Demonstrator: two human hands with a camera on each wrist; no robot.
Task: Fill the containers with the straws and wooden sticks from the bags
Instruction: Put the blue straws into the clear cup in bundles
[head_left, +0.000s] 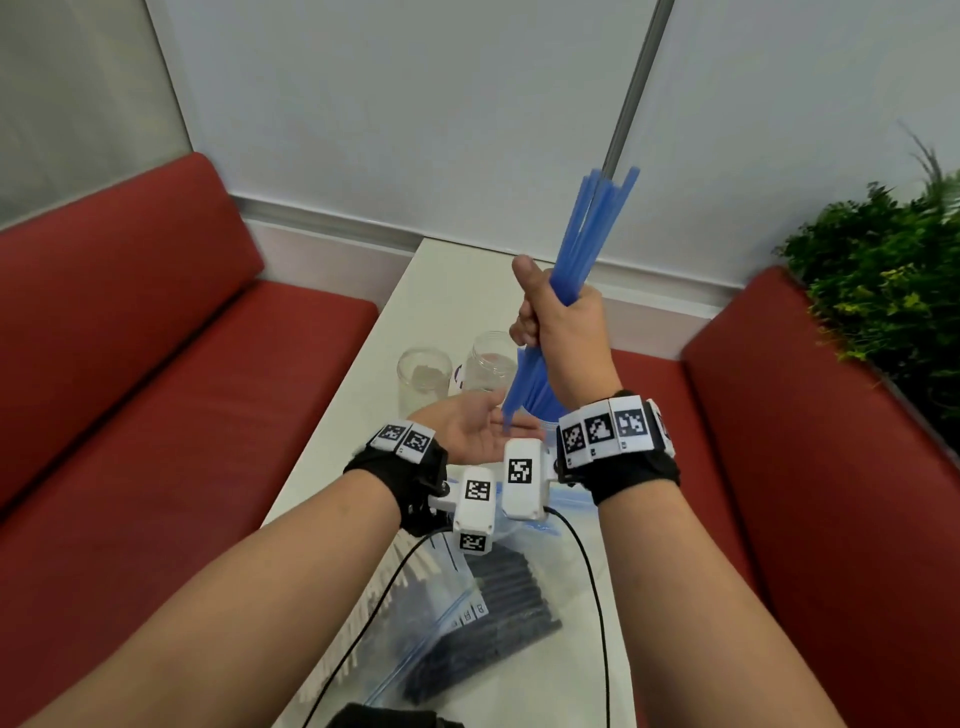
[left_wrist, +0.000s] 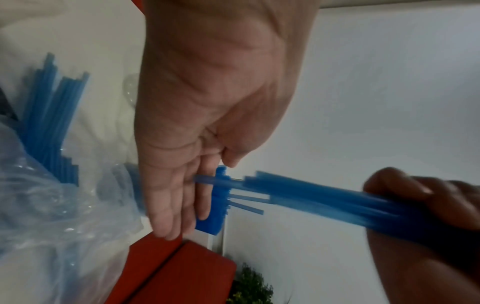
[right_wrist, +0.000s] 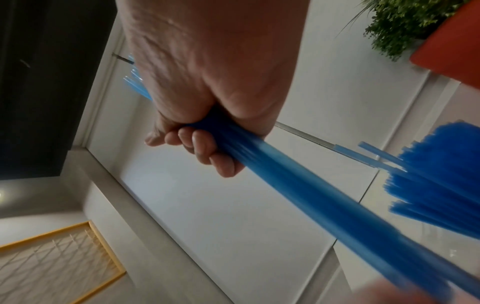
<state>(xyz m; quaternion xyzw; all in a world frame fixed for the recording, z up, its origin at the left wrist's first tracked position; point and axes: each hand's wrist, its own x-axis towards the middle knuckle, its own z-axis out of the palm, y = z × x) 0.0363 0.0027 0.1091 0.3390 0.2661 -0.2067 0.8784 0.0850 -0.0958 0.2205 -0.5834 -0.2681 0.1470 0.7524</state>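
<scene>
1. Red bench seats (head_left: 156, 332) flank a narrow white table (head_left: 441, 291); green plant (head_left: 883, 260) at far right.
2. Zip bags lie on the near end of the table: one with dark straws (head_left: 498, 618), and beside it on the left another with pale wooden sticks (head_left: 363, 613) poking out at its edge.
3. Right hand (head_left: 566, 332) raised above the table, fist wrapped tight round a bunch of blue straws (head_left: 592, 228), bunch held near upright, tops fanned out.
4. Left hand (head_left: 478, 431) flat, palm up, fingers straight, nothing gripped; lower ends of the held bunch touch its palm and fingers (left_wrist: 182, 197).
5. Two clear containers (head_left: 423, 379) stand near the middle of the table, just beyond the left hand; they look empty, contents hard to tell.
6. More blue straws (right_wrist: 436, 176) stand bunched just behind the hands; what holds them is hidden.
7. Left wrist view: a clear bag (left_wrist: 52, 205) with blue straws still inside.
</scene>
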